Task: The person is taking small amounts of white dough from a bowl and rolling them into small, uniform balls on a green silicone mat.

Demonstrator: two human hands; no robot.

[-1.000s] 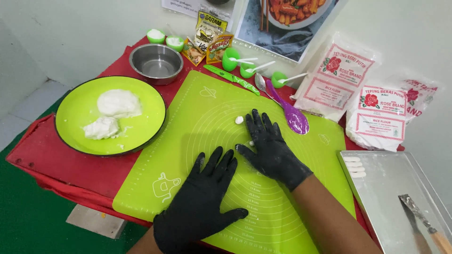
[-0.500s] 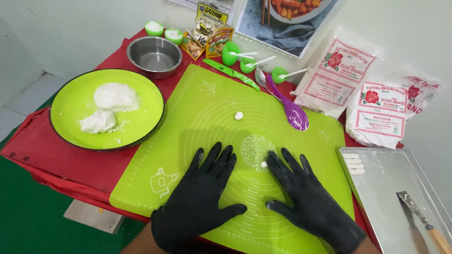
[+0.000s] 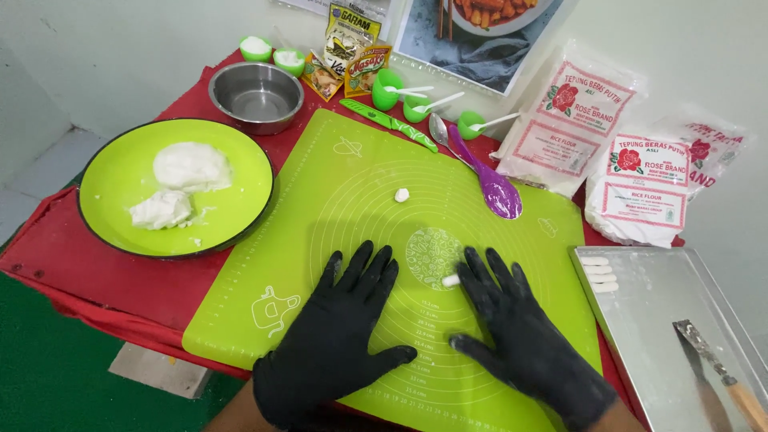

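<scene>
1. Dough roll, a small white piece, lies on your green silicone mat just below the mat's patterned centre circle. Only its left end shows; the rest is hidden under your right hand, so you cannot make out its full length.
2. Your right hand, in a black glove, lies flat and spread on the mat, its index finger touching the dough roll. It grips nothing.
3. Your left hand, also gloved in black, rests flat with fingers spread on the mat, to the left of the roll and apart from it, holding nothing.
4. Both wrists are cut off at the bottom edge of the view.
5. A second small dough bit sits higher on the mat, well apart from both hands.
6. Right of the mat, a metal tray holds a few finished white rolls near its upper left corner and a scraper that runs out of view.
7. Left of the mat, a green plate carries two dough lumps.
8. Above the mat's upper right part lies a purple spoon, with flour bags further right.
</scene>
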